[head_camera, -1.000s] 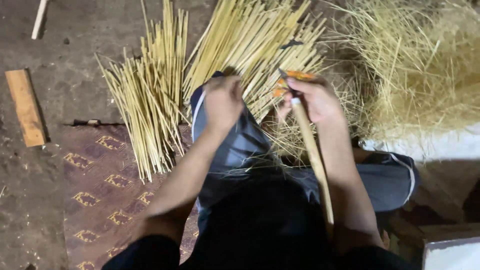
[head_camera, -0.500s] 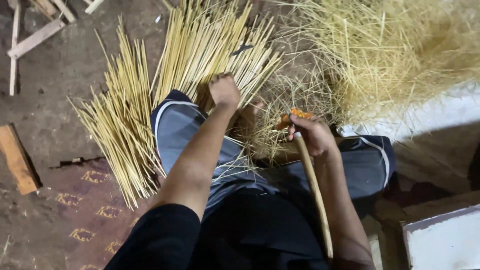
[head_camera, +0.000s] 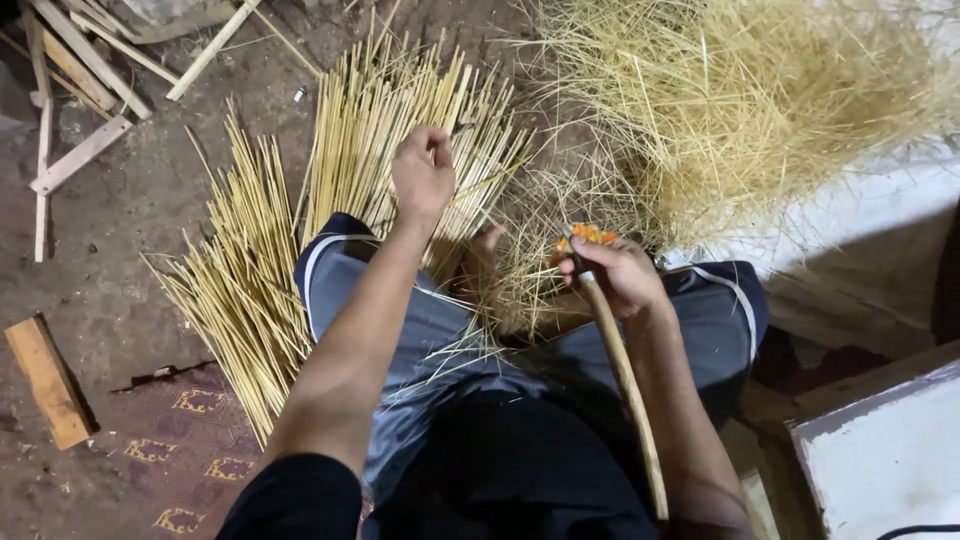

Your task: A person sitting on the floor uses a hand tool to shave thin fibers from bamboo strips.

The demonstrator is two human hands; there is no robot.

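Observation:
My left hand (head_camera: 424, 176) reaches forward over my left knee and rests on a fan of thin pale bamboo sticks (head_camera: 385, 130), fingers curled around some of them. My right hand (head_camera: 612, 275) sits over my right thigh, shut on a small orange-handled tool (head_camera: 583, 236) and a long wooden stick (head_camera: 625, 375) that runs back along my forearm. A second bundle of sticks (head_camera: 240, 295) lies to the left of my knee.
A big heap of fine straw-like shavings (head_camera: 745, 100) fills the upper right. Wood offcuts (head_camera: 75, 95) lie at the top left, and a flat block (head_camera: 48, 380) at the left edge. A patterned mat (head_camera: 190, 440) lies below; a white box (head_camera: 885, 460) is lower right.
My left hand has stretched farther forward onto the stick pile. My right hand with the tool and long stick has dropped lower toward my thigh. The view has shifted, showing more offcuts.

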